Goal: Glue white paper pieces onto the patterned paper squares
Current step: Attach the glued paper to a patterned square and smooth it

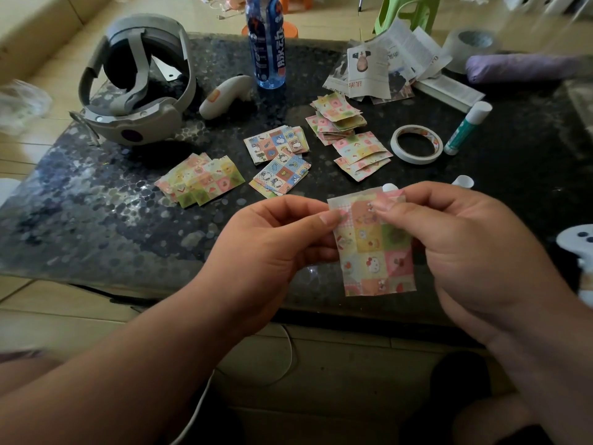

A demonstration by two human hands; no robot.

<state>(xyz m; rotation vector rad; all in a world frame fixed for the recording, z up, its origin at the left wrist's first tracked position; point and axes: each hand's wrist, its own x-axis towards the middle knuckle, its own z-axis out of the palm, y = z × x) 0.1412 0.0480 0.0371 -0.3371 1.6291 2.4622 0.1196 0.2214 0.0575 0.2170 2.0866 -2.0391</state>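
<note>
Bottle (266, 43), upper centre: blue label, large white Chinese characters, I read 脉动; printed pages (385, 69), upper right: text too small for me. Square (373, 248), lower centre right, held above the near edge of the table (96, 203): pastel checks of pink, yellow and green with cartoon figures; left hand (272, 248) pinches its left edge; right hand (465, 252) pinches its top right corner. Behind: stacks (276, 144) of like squares, tape ring (416, 144), glue stick (467, 128), headset (138, 81), controller (224, 96); fingertips cover the square's upper part.
</note>
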